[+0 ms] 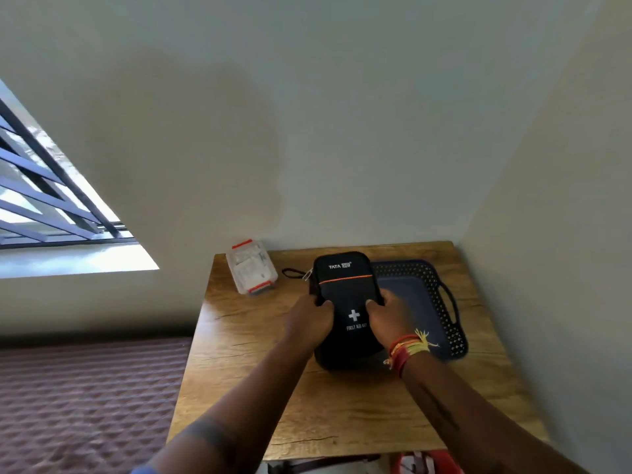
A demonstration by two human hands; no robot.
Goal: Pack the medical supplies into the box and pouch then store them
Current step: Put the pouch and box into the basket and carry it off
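Left hand (pixel 313 314) is curled around the left edge of the black fabric first-aid pouch (pixel 349 302), thumb on top and fingers tucked under the side, and the right hand (pixel 388 314) does the same on the right edge, so both are gripping it about halfway along its length. The pouch is a rounded rectangle with its long axis running from the near edge of the tabletop toward the far edge by the wall, the white brand lettering and a thin orange stripe at the far end, the white cross and "FIRST AID KIT" print nearer the person. Its zipper pulls and a black wrist loop (pixel 292 272) stick out on the left near the far end. It sits roughly mid-width on the wooden tabletop (pixel 246 354), closer to the far edge, and its right side overlaps the left rim of a dark blue perforated plastic basket tray (pixel 427 295) with a loop handle, which lies toward the far right corner. Can't tell if the pouch is lifted or resting. A clear plastic rectangular box with red-orange latches (pixel 251 266) sits at the far left corner, angled, well apart from the pouch. The right wrist wears red and yellow thread bands (pixel 407 350).
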